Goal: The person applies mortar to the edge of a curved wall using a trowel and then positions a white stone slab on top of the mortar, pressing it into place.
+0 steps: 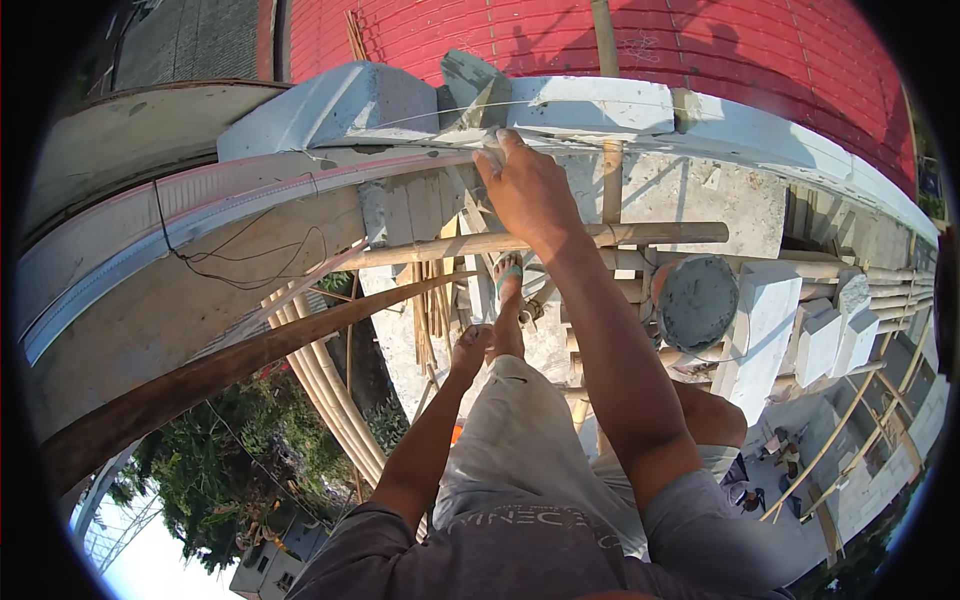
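My right hand (530,195) reaches forward to the near face of a wall of pale lightweight blocks (590,104). Its thumb and fingers pinch together at the wall's edge, around a small grey lump too unclear to name. Just beyond the fingertips, a grey-smeared upright piece (474,85) stands in the gap between two blocks. A thin string (420,115) runs along the block tops. My left hand (473,350) is lower down beside my leg with its fingers curled; whatever they hold, if anything, is hidden.
Bamboo poles (660,234) cross in front of me as scaffolding. To the right stand a bucket of grey mortar (698,303) and several loose white blocks (760,335). A long brown plank (250,355) slants at left. Red roofing (700,40) lies beyond the wall; people are far below, lower right.
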Demonstrator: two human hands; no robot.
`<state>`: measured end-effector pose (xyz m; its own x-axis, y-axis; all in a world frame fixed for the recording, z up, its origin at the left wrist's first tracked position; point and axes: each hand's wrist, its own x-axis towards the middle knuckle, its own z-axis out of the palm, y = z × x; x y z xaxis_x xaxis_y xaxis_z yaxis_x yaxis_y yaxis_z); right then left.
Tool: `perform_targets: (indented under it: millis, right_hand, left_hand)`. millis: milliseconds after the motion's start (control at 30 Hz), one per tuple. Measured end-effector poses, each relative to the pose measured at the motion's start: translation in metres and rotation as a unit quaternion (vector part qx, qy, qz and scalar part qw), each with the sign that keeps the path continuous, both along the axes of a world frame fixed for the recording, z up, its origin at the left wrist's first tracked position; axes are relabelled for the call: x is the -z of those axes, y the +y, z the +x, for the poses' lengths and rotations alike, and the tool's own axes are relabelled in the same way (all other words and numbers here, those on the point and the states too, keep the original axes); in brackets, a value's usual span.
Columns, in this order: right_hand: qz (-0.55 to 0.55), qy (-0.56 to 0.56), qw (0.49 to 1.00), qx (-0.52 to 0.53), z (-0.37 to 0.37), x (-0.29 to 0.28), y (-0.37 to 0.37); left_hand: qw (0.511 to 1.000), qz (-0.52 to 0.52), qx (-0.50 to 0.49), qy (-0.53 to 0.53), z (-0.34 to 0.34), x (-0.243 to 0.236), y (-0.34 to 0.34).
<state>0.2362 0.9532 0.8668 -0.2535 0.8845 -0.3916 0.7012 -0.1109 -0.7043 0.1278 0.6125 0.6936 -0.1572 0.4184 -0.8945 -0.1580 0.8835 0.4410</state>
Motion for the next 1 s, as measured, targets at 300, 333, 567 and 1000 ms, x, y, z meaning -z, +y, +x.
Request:
perform_targets:
  millis: [300,333,567,1000]
  right_hand:
    - [0.009,0.009,1.000,0.011,-0.002,-0.002,0.007]
    - [-0.002,0.006,1.000,-0.013,-0.003,-0.005,0.015]
    - [-0.006,0.007,0.999,0.039,0.008,0.001,-0.003]
    - [0.003,0.028,1.000,0.009,0.013,0.006,0.016]
  left_hand:
    - [1.000,-0.010,-0.005,0.010,-0.003,-0.004,-0.014]
    - [1.000,-0.018,-0.002,0.022,-0.010,-0.001,-0.015]
    - [0.999,-0.013,0.024,0.018,-0.004,0.006,-0.014]
    - [1.000,-0.014,0.004,0.004,-0.023,0.024,0.003]
